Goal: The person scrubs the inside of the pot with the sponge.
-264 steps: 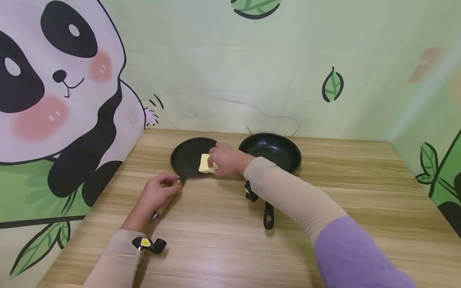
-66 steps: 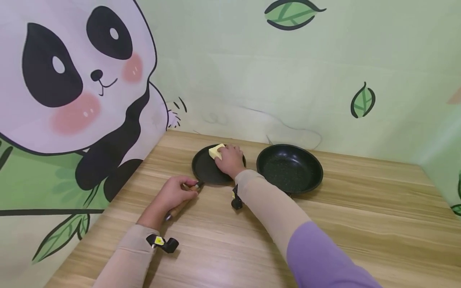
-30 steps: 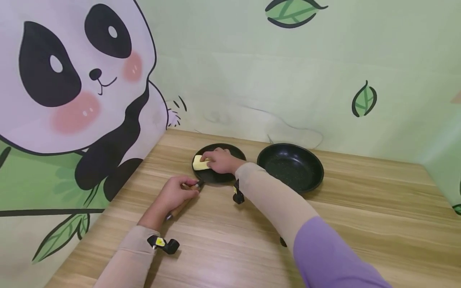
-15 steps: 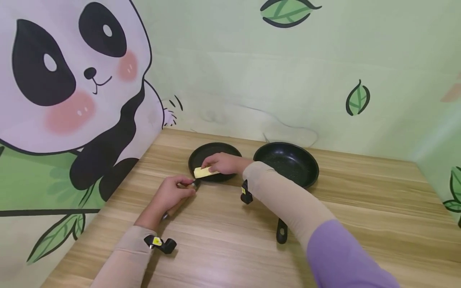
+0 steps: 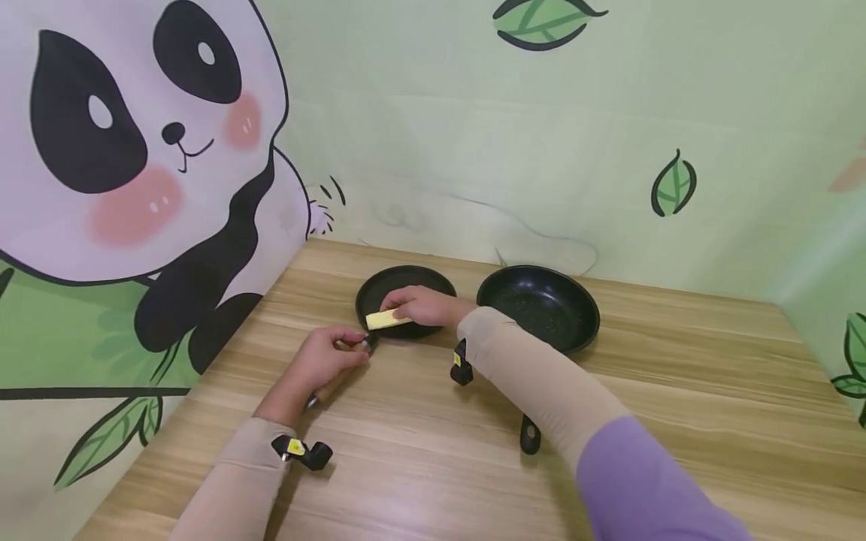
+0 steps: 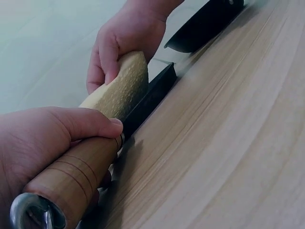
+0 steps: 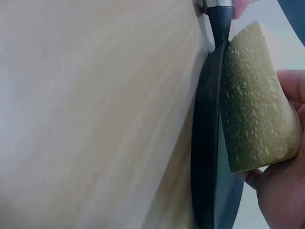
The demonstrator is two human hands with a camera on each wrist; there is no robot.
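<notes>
My left hand (image 5: 319, 367) grips the wooden handle (image 6: 78, 167) of a shallow black flat pan (image 5: 392, 279), thumb along the top near the metal collar. In my right hand (image 5: 433, 306) is a pale yellow sponge (image 5: 383, 321), tipped on edge against the near side of that pan, close to where the handle joins. The right wrist view shows the porous face of the sponge (image 7: 257, 105) beside the pan's rim (image 7: 207, 138). My right fingers hide part of the sponge and of the pan's surface.
A deeper black frying pan (image 5: 534, 297) stands just right of the flat pan, partly behind my right forearm. Its black handle (image 5: 530, 436) points toward me. The wooden table (image 5: 419, 451) meets a wall with a panda drawing at the left and back.
The sponge has gone from the flat pan's right side, to its far side, then its left, and now its near edge by the handle. My left hand keeps its grip.
</notes>
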